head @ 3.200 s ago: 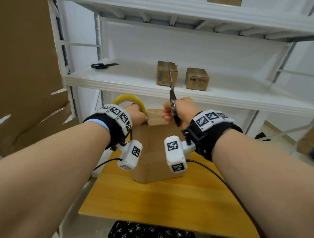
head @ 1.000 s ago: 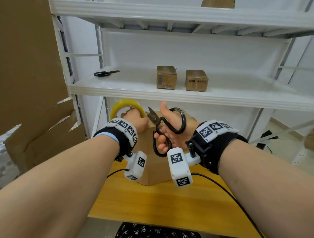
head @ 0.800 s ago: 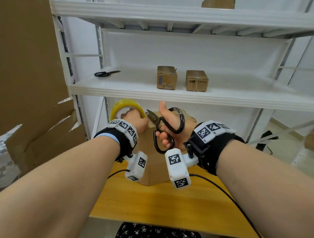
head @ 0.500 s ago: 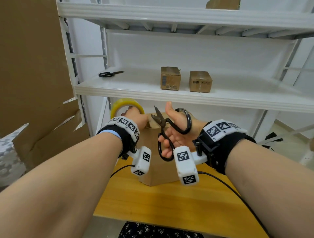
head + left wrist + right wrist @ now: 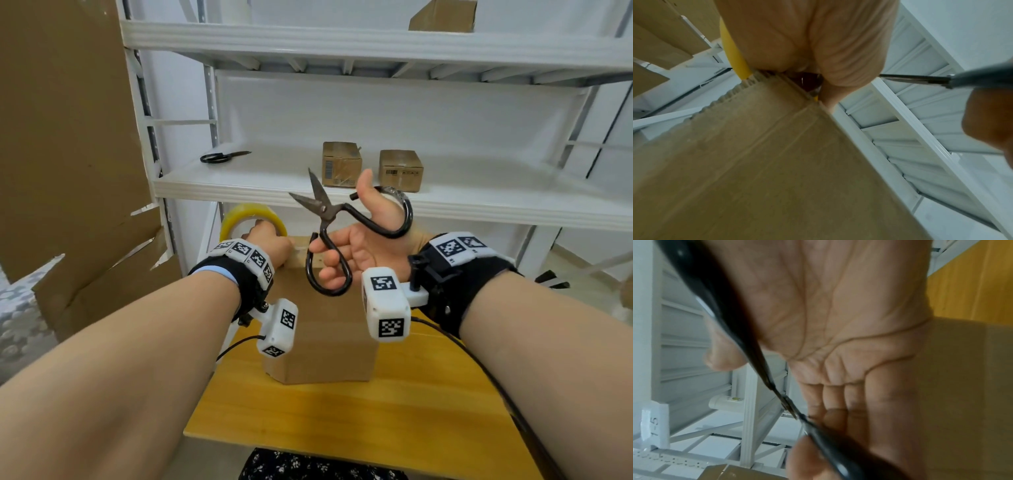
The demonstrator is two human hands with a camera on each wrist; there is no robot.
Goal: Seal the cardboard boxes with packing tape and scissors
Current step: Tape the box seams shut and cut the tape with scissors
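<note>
A brown cardboard box (image 5: 325,339) stands on the wooden table (image 5: 342,418). My left hand (image 5: 270,245) grips a yellowish tape roll (image 5: 251,216) at the box's top left corner; the left wrist view shows the box (image 5: 766,162) and the roll's yellow edge (image 5: 733,58) under the curled fingers. My right hand (image 5: 356,250) holds black scissors (image 5: 327,219) above the box, thumb through the upper loop, fingers through the lower one. The blades stand apart and point up and left. The right wrist view shows the scissors (image 5: 777,391) across the palm.
A white shelf (image 5: 376,202) behind the table carries two small cardboard boxes (image 5: 340,164) (image 5: 400,170) and a second pair of black scissors (image 5: 221,157). Large cardboard sheets (image 5: 68,154) lean at the left. Another box (image 5: 442,15) sits on the top shelf.
My right hand has lifted the scissors off the box top and spread the blades wider, tips now pointing upward. The left hand stays on the tape roll.
</note>
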